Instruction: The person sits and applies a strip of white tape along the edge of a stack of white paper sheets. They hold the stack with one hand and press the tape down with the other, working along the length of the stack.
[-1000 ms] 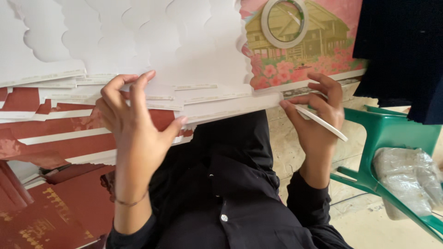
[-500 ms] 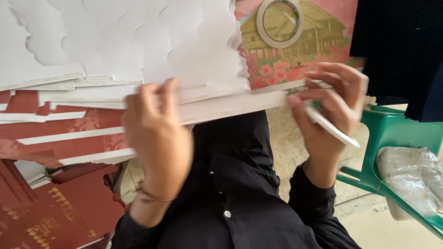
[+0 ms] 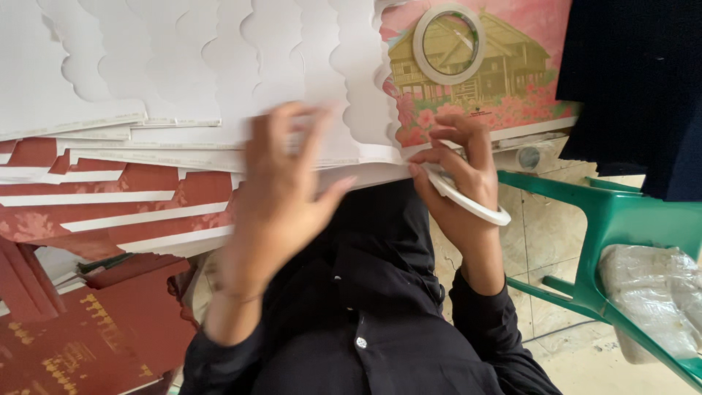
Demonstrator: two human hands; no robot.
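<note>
My left hand point(image 3: 281, 197), blurred by motion, lies with fingers spread on a stack of white card sheets point(image 3: 183, 66) with scalloped edges, its thumb at the stack's near edge. My right hand point(image 3: 461, 168) holds a white roll of tape point(image 3: 475, 208) edge-on at the stack's right corner, fingers curled over it. A second tape roll point(image 3: 420, 44) lies on a pink card with a picture of a house point(image 3: 526, 73), beyond the right hand. My black shirt fills the lower middle.
Red and white printed sheets point(image 3: 110, 212) fan out under the white stack at left, and dark red printed boards point(image 3: 88, 329) lie lower left. At right stands a green plastic chair point(image 3: 621, 219) holding a clear plastic bag point(image 3: 651, 285). Dark cloth point(image 3: 636, 80) hangs at upper right.
My left hand slid right along the stack's near edge and spread flat on top. My right hand turned and drew in to the corner with the tape roll.
</note>
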